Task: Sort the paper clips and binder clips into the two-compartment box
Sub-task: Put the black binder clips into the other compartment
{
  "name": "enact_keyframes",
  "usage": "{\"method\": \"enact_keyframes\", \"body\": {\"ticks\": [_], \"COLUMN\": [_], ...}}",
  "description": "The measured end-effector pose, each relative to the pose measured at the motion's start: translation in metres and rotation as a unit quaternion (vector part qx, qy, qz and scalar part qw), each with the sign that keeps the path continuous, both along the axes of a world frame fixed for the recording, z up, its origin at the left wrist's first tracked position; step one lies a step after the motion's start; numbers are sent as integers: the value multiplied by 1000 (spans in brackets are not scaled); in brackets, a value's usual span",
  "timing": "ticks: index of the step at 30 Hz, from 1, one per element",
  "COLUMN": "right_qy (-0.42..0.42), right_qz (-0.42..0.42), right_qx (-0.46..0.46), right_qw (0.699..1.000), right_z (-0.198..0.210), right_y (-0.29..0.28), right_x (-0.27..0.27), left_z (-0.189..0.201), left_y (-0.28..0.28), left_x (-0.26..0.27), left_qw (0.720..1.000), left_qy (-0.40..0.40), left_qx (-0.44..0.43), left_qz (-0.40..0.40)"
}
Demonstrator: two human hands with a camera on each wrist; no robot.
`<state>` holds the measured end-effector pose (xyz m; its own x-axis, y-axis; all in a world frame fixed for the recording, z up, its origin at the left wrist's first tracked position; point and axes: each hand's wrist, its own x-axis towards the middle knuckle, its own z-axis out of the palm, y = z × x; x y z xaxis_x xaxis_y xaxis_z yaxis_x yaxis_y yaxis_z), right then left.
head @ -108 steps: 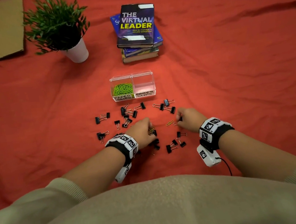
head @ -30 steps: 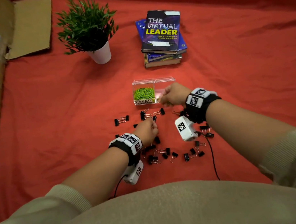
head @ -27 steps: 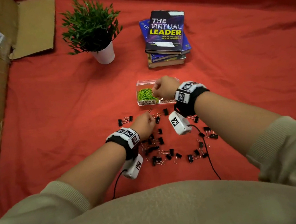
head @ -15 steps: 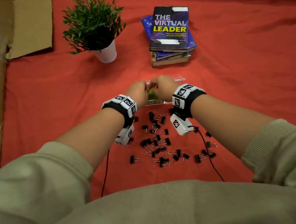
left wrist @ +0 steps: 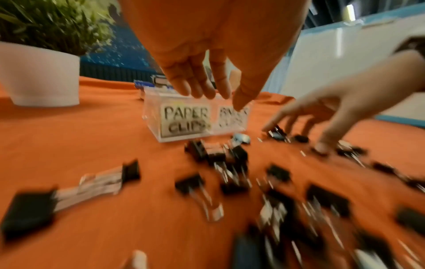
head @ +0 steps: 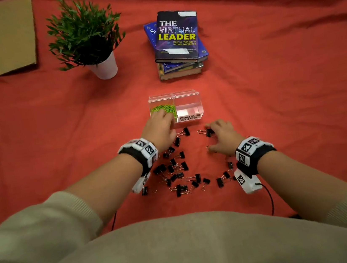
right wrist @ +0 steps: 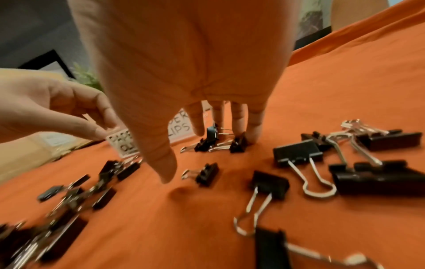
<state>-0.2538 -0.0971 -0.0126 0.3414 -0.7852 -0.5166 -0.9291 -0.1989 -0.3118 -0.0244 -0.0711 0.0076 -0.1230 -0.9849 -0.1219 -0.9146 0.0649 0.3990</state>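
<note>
The clear two-compartment box stands on the red cloth. Its left half holds green paper clips; the right half, labelled BINDER CLIPS, has nothing in it. My left hand hovers at the box's front left, fingers loosely extended and holding nothing. My right hand is spread over the cloth, and its fingertips touch small black binder clips. Several more binder clips lie scattered between my wrists. The left wrist view is blurred.
A potted plant stands at the back left and a stack of books behind the box. Cardboard lies at the far left. Red cloth covers the whole surface.
Half a second ago both hands were together at the box. My right hand has dropped back onto the binder clips, and my left hand has pulled slightly back from the paper clip half.
</note>
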Motion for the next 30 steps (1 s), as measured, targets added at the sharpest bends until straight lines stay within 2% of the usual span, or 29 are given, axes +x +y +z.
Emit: {"method": "enact_keyframes", "body": {"ticks": [4,7,12,17,19,21,25,28,30], "right_qy": [0,-30,-47,-63,-100,-154,-262,-317,-311], "right_qz": [51,55,71,96,57,-17,-141,-167,-163], "right_qx": [-26,-22,12,8,16,33,74,67,43], "right_qw": [998,998,996,993,993,987,952,931,935], "right_z": [-7,-11,-10,-15,-15,-11,13,37,46], "right_y": [18,23,26,26,25,22,-1,-34,-54], "right_x": [5,11,19,21,21,22,31,43,53], "left_z": [-21,-31,-37,-39,-39,-39,-38,-36,-35], "left_y": [32,42,43,40,39,38,38,39,39], "left_x": [-3,-3,-3,-2,-2,-3,-4,-6,-7], "left_qw": [994,989,989,986,984,983,983,983,983], "left_qy": [-39,-56,-34,-20,-21,-20,-19,-6,2], "left_qx": [94,137,146,165,172,177,175,176,174], "left_qz": [-39,-21,2,27,40,49,52,57,61]}}
